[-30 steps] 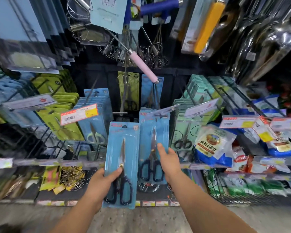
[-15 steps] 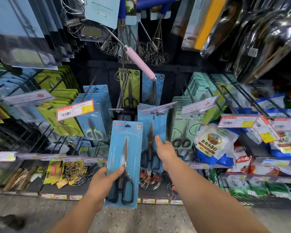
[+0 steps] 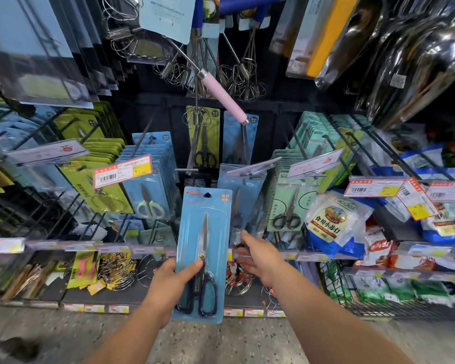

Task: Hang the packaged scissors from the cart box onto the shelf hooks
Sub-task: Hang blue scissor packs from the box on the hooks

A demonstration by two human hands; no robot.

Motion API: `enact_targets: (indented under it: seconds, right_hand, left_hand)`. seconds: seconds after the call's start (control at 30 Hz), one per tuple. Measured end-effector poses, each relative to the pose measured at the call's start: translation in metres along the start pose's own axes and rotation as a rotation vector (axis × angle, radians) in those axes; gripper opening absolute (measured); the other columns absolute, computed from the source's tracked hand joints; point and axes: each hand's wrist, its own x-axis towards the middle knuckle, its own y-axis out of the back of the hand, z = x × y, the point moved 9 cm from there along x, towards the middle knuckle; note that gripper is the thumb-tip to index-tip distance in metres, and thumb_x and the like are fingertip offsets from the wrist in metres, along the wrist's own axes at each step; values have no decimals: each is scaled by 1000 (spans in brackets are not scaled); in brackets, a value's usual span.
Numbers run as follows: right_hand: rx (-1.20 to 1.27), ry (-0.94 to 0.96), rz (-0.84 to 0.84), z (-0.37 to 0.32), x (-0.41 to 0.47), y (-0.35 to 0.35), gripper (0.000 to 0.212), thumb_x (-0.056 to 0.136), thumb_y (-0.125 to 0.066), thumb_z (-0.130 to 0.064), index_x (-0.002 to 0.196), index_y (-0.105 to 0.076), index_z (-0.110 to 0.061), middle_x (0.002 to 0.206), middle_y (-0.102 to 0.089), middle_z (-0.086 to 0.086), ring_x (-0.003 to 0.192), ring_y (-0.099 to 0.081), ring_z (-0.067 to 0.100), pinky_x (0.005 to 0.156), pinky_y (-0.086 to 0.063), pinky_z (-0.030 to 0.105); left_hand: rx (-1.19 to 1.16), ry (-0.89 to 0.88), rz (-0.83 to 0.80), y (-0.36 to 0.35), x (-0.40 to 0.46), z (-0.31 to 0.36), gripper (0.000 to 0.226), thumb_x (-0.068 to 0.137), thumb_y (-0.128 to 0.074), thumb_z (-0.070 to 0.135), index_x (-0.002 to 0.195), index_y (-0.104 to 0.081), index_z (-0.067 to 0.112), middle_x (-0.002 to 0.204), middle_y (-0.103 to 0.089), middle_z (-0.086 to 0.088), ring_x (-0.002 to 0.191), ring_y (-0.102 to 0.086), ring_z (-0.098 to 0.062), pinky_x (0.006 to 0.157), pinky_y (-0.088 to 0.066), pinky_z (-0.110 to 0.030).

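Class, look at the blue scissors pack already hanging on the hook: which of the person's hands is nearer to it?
Right. The right hand reaches just below the hanging blue scissors pack, fingertips near its bottom edge. The left hand sits lower and further left, gripping another scissors pack.

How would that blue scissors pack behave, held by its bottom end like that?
Probably fairly stiff: the scissors pack stands straight above the left hand, which grips only its lower part. Likely bottom-heavy, since the dark handles sit low. Its glossy plastic front may be a bit slippery.
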Motion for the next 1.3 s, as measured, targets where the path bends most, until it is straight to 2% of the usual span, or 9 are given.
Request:
enact_targets:
  seconds: [0.07,0.17,0.3,0.4,0.73,0.87,0.93,1.1,1.3]
  right_hand:
    - [119,36,-201,3,-15,-17,46,97,-50,-50,121,-62,-13,105,-73,9,97,-69,27,83,-55,38]
    - [33,143,-284,1,-28,-23,34,95,-59,-36,117,-65,-11,107,-74,10,100,-70,28,91,-56,43]
    - [-113,269,-176,-5,-30,-9,16,92,-67,-14,107,-70,-12,99,-76,8,92,-72,30,83,-55,47]
    - [-68,328,-123,-13,-34,5,12,92,-65,-9,101,-70,-14,97,-77,6,86,-73,22,67,-56,30]
    - [-81,372,-23,-23,-31,24,15,95,-61,-11,107,-70,-9,93,-77,2,76,-72,9,62,-54,20]
    - [-300,401,104,-32,-22,29,16,95,-62,-23,107,-68,-14,91,-74,-5,81,-71,11,75,-59,31]
    - [-517,422,169,-42,-18,29,12,96,-59,-28,98,-62,-17,79,-64,-12,71,-61,4,63,-50,21]
    - [-782,398,280,-59,-3,25,26,99,-52,-35,101,-54,-10,78,-56,1,74,-54,19,65,-40,29]
    - [-764,356,310,-67,21,24,32,100,-51,-35,109,-55,-6,98,-65,10,88,-61,27,75,-49,33]
  left_hand:
    - [-13,-21,-13,-8,-1,2,19,83,-76,23,100,-70,15,89,-78,1,86,-73,-19,76,-56,-35]
    - [-14,-48,-32,-21,0,6,20,83,-77,19,101,-70,14,91,-78,-1,86,-74,-18,72,-55,-29]
    - [-13,-80,-60,-38,4,12,20,84,-76,14,103,-70,12,92,-77,-2,85,-74,-16,69,-55,-25]
    - [-3,-102,-93,-51,3,17,16,87,-74,12,102,-68,12,92,-77,-3,83,-74,-14,65,-55,-22]
    - [99,-130,-107,-74,12,22,16,90,-71,21,103,-62,19,99,-72,1,86,-69,-6,62,-49,-12]
    - [200,-138,-106,-74,25,27,26,90,-70,31,112,-65,17,103,-73,4,96,-69,-12,84,-57,-30]
    - [295,-181,-92,-73,34,36,29,89,-70,31,112,-60,16,101,-71,6,96,-68,-12,91,-54,-37]
    - [512,-249,-34,-74,54,56,36,89,-71,26,117,-49,22,91,-63,8,80,-60,-8,61,-42,-16]
    - [585,-266,-25,-82,80,63,35,89,-72,25,118,-52,21,95,-66,7,81,-61,-11,65,-40,-21]
